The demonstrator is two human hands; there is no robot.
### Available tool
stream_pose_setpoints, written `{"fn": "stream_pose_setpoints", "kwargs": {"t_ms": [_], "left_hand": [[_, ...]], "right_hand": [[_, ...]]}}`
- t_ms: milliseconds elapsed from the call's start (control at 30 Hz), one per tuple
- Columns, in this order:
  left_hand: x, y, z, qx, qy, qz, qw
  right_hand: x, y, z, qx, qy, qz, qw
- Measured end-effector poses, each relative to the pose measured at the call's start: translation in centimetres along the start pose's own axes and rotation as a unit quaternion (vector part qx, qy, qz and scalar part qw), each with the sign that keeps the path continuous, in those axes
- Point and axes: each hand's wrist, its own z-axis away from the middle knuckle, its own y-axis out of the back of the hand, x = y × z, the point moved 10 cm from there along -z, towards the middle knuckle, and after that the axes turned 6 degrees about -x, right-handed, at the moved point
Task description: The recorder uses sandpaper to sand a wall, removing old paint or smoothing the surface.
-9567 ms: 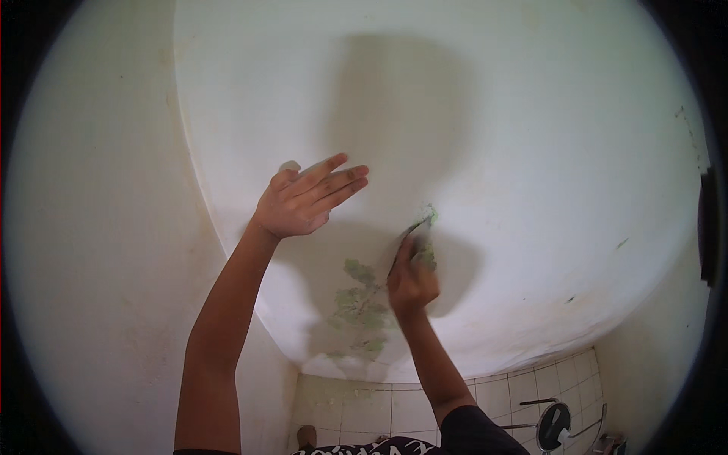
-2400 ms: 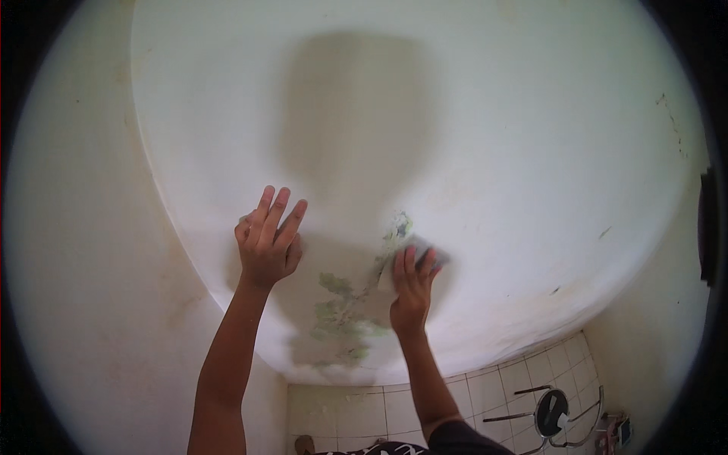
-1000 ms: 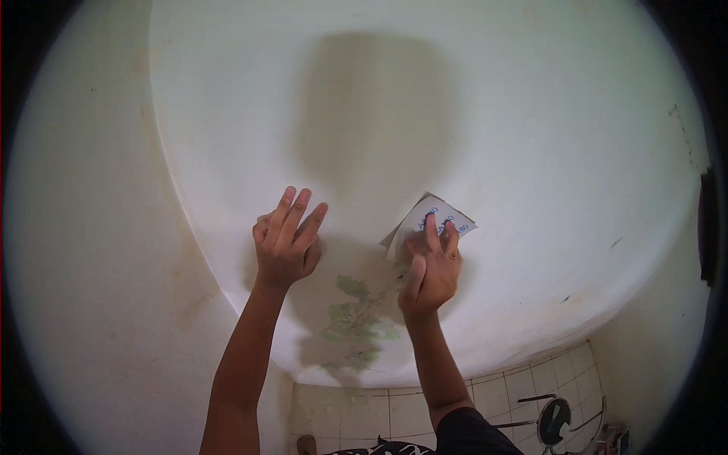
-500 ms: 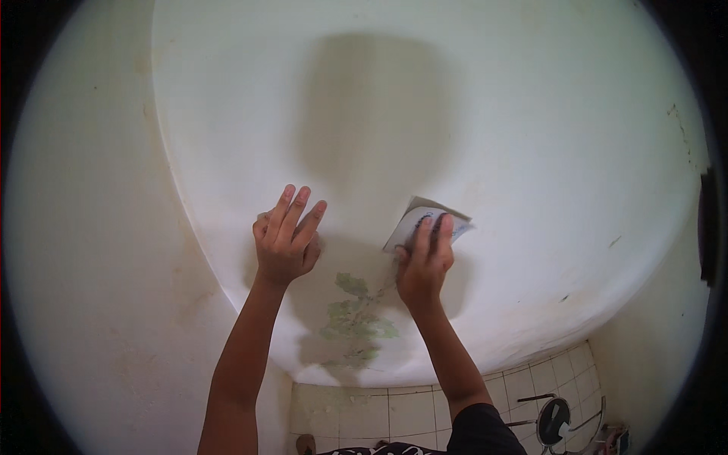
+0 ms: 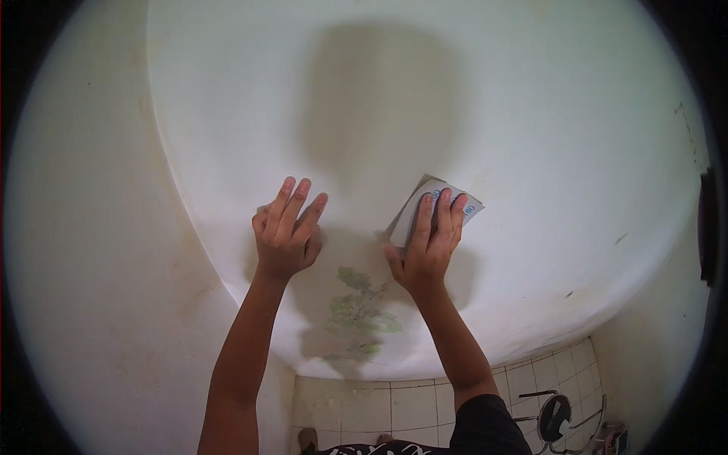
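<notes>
My right hand [image 5: 429, 246] presses a folded sheet of sandpaper [image 5: 405, 220] against the white wall [image 5: 553, 174]. The sheet has a pale back with blue print, and a darker layer shows along its edges. My fingers lie over it, with the thumb at its lower left corner. To the left, my left hand [image 5: 284, 235] rests on the wall with several fingers stretched upward and nothing visible in it. Low between my forearms is a patch of peeled paint [image 5: 356, 307], green and rough, partly in shadow.
A wall corner runs down the left, beside another stained wall [image 5: 106, 250]. Below is a white tiled floor [image 5: 413, 409]. A metal-framed chair with a black seat [image 5: 554, 417] stands at the lower right. A dark object [image 5: 707, 227] sits at the right edge.
My right hand has slid the sandpaper a little up and to the right, and its fingers now lie farther across the sheet. My left hand stays nearly in place.
</notes>
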Motion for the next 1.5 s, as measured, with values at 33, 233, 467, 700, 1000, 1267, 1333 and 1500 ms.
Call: {"fn": "stream_pose_setpoints", "kwargs": {"t_ms": [33, 233, 467, 700, 1000, 1267, 1333, 1500], "left_hand": [[-0.1, 0.1, 0.1, -0.001, -0.002, 0.002, 1.000], [0.1, 0.1, 0.0, 0.008, -0.005, 0.000, 1.000], [0.4, 0.3, -0.2, 0.016, -0.010, 0.003, 1.000], [0.2, 0.1, 0.2, -0.003, 0.003, 0.003, 1.000], [-0.2, 0.4, 0.2, 0.004, -0.001, -0.001, 1.000], [0.4, -0.2, 0.4, 0.018, -0.003, 0.012, 1.000], [-0.1, 0.3, 0.5, 0.000, -0.003, -0.012, 1.000], [0.5, 0.0, -0.3, 0.008, -0.009, -0.002, 1.000]], "right_hand": [[-0.4, 0.2, 0.0, -0.003, 0.017, -0.011, 1.000], [1.8, -1.1, -0.1, -0.059, 0.046, 0.115, 0.991], [-1.0, -4.0, 4.3, -0.062, 0.138, 0.162, 0.975], [2.3, -0.2, 2.8, -0.077, 0.161, 0.173, 0.969], [-1.1, -2.8, 10.8, -0.194, 0.383, 0.017, 0.903], [-0.3, -4.2, 15.0, -0.253, 0.346, -0.027, 0.903], [0.2, -3.2, 12.1, -0.013, 0.426, 0.418, 0.802], [3.5, -2.4, 11.1, -0.138, 0.160, 0.145, 0.967]]}}
